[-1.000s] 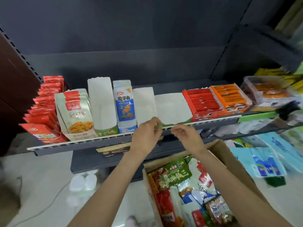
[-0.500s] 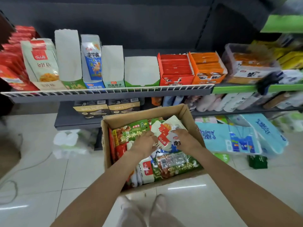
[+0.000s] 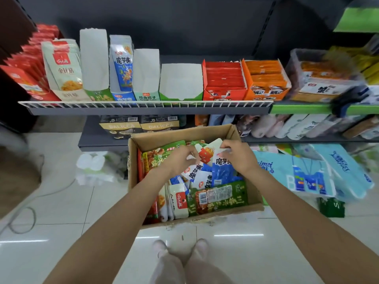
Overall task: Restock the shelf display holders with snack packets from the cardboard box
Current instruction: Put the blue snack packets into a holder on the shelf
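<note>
Open cardboard box [image 3: 225, 131] on floor below shelf, heaped with mixed snack packets: blue-and-white ones [image 3: 222, 171] upper right, long green one [image 3: 218, 196] flat along near edge, red and green ones at left. Above, row of display holders: three white-lined ones [image 3: 180, 80] without visible packets, red [image 3: 224, 78] and orange [image 3: 265, 77] full.

Blurred goods [image 3: 336, 87] at right edge

Both hands in cardboard box [image 3: 229, 131], right hand [image 3: 239, 155] pinching blue-white packet [image 3: 222, 170], left hand [image 3: 181, 158] curled
</note>
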